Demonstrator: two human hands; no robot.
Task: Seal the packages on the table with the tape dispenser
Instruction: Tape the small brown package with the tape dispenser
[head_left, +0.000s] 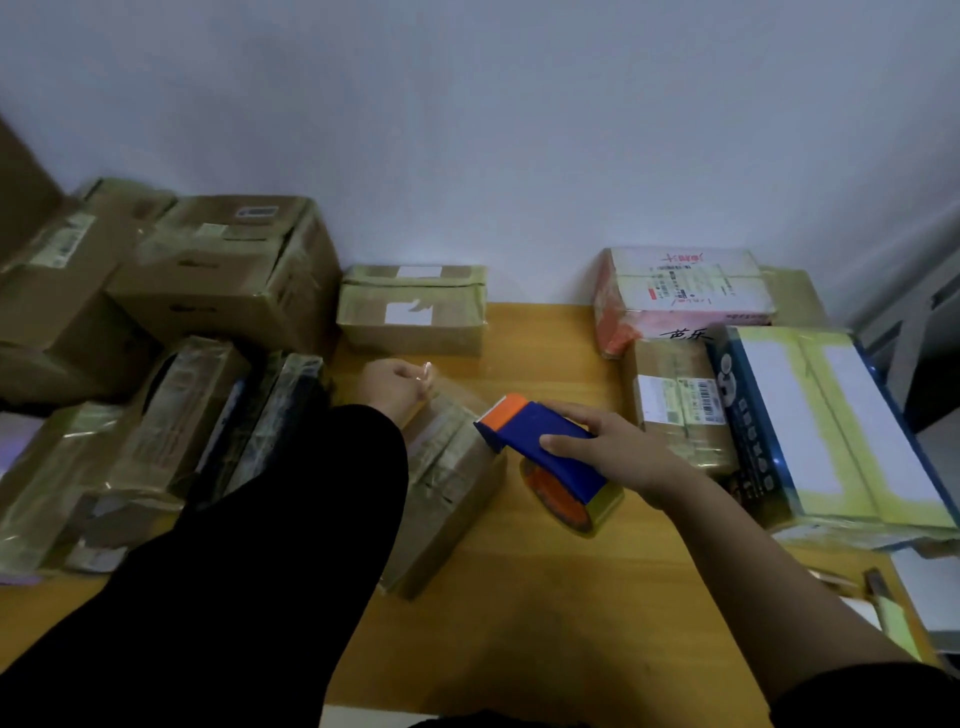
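A taped brown cardboard package lies in the middle of the wooden table. My right hand grips the blue and orange tape dispenser, whose tape roll rests on the table just right of the package. My left hand sits at the package's far end, fingers curled and pinching what looks like a clear strip of tape. My black sleeve hides the package's left side.
Taped boxes crowd the left side and the right side. A small box stands at the back by the wall, a pink-wrapped parcel at the back right. Bare tabletop shows in front.
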